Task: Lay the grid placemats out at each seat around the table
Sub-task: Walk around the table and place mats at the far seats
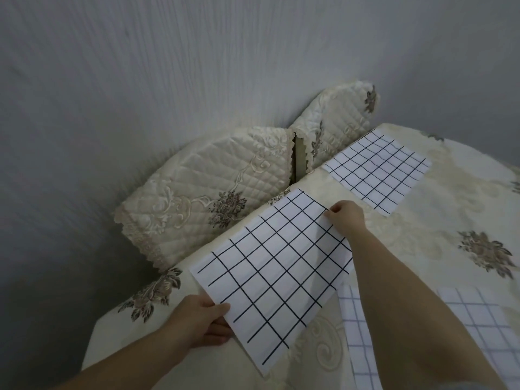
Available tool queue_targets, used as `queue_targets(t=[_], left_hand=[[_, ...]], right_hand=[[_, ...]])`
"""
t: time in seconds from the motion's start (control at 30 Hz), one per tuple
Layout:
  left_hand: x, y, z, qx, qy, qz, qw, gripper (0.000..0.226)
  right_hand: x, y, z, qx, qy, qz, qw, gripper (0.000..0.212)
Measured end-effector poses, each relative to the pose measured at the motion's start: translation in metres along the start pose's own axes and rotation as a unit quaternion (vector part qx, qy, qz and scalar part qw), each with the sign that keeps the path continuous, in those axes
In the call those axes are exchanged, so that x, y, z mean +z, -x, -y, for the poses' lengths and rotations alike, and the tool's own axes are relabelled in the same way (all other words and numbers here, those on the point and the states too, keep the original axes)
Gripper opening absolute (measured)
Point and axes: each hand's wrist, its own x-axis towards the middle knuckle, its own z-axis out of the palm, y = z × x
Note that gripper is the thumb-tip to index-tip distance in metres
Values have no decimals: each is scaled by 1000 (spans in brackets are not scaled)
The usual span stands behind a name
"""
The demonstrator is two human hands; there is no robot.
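Mat: on the table, directly in front of the near chair.
Handling: judged thin, light and flexible, and likely to slide on cloth; take it by opposite edges.
Left hand: pinches the mat's nearest corner, thumb on top.
Right hand: fingers curled on the opposite edge.
Second mat: flat, beyond the near chair.
Spare mats: across the mat from the near chair.
Containers: none in view.
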Motion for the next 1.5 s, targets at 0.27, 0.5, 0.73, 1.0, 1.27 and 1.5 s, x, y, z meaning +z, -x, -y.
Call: queue_targets(t=[0.27, 0.5, 0.73, 1.0, 1.27, 1.5], left_hand=[[-20, -1, -19, 92, -187, -82, 975, 56], [22, -36, -40, 474, -424, -81, 767, 33], [62, -92, -75, 492, -626, -59, 603, 62], [50, -120, -55, 449, -657, -100, 596, 80], [48, -120, -52, 457, -652, -83, 599, 75], [48, -109, -60, 472, -632, -75, 610, 91]], right_hand=[[6, 16, 15, -71, 33, -82, 994, 38], [45, 48, 25, -201, 72, -58, 975, 33], [87, 64, 28, -206, 116, -39, 971, 46], [91, 68, 17, -178, 180, -9, 968, 79], [46, 65, -47, -96, 218, -19, 971, 71], [36, 87, -49, -14, 245, -61, 968, 67]])
